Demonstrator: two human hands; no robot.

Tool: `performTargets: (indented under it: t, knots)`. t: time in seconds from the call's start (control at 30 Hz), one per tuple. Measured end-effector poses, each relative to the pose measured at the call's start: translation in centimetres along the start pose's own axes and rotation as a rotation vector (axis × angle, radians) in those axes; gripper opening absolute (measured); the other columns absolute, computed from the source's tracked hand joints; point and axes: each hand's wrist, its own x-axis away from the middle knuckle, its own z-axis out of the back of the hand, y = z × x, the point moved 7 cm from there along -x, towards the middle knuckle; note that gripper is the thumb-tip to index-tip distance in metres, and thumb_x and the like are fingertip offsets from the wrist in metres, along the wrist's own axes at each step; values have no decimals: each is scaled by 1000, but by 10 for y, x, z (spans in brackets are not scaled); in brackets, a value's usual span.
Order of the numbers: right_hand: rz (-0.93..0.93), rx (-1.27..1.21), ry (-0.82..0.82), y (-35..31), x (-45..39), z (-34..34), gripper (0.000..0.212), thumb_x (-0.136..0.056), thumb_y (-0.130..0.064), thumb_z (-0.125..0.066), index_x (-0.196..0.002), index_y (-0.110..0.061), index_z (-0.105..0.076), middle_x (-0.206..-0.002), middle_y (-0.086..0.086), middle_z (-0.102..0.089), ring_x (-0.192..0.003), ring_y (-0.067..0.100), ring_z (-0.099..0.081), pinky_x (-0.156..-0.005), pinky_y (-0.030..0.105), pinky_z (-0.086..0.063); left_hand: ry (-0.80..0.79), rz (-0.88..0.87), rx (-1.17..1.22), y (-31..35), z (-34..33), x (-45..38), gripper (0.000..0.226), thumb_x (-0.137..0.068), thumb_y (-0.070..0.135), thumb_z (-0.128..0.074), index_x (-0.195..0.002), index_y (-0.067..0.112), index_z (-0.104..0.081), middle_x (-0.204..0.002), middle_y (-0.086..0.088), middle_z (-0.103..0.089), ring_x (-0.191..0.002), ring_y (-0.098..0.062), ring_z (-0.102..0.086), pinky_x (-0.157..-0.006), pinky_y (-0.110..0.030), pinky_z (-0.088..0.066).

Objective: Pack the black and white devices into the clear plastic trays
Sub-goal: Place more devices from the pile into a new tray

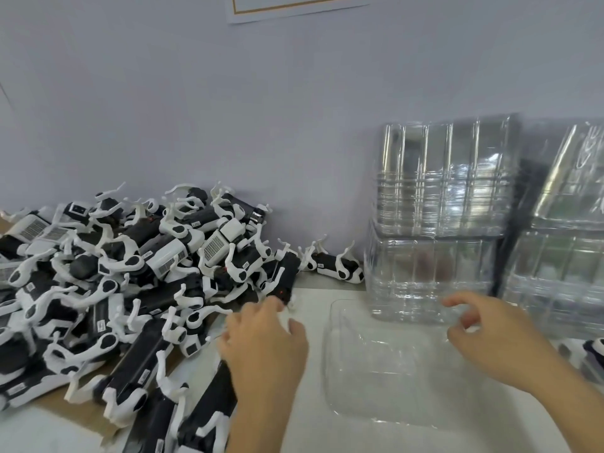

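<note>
From the head view, a heap of black and white plastic devices (130, 282) lies at the table's (310, 289) left, long axes pointing every way, their small labels too blurred to read. The left hand (264, 348) reaches the heap's edge, fingers loosely curled, touching one black device (284, 279) lying near-to-far. The right hand (490, 335), fingers spread and empty, hovers over the shallow clear plastic tray (392, 371), near the stacked clear trays (438, 223).

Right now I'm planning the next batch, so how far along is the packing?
Barely started. Done: one clear tray lies on the table, still holding nothing. In hand: the left hand reaches a device at the pile's edge; the right hand hovers by the tray stack. Left: the whole pile of devices.
</note>
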Motion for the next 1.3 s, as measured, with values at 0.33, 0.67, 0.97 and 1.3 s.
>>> performTargets:
  t: [0.33,0.67,0.97,1.3]
  knots:
    - [17,-6,-30,-2,0,2,31,-93,-26,-62,-122,-36,-57,-95,-7,-59,-80,5,-58,-61,21,-41,-127,119,-144,-29,-9,1,36,-93,6,-49,-125,21,-51,-120,0,-62,-117,-21,-54,-93,-30,-44]
    - [10,-108,38,-4,0,11,28,-94,-25,-59,-121,-34,-58,-94,-9,-63,-84,5,-59,-62,21,-41,-113,69,13,-14,-2,-6,32,-90,0,-48,-110,19,-64,-100,0,-62,-95,-23,-62,-82,-35,-51]
    - [275,-218,357,-35,9,30,30,-91,-13,-62,-112,-35,-65,-88,-19,-62,-82,-1,-59,-66,16,-41,139,3,571,33,70,-34,43,-95,-3,-44,-82,28,-71,-74,-3,-68,-44,-16,-46,-48,-26,-38]
    - [701,-225,160,-116,30,5,52,-95,-23,-67,-137,-46,-46,-134,-26,-49,-121,-4,-48,-97,21,-46,-201,161,1450,90,24,-8,32,-100,-3,-49,-92,12,-76,-81,-11,-76,-73,-15,-74,-61,-21,-58]
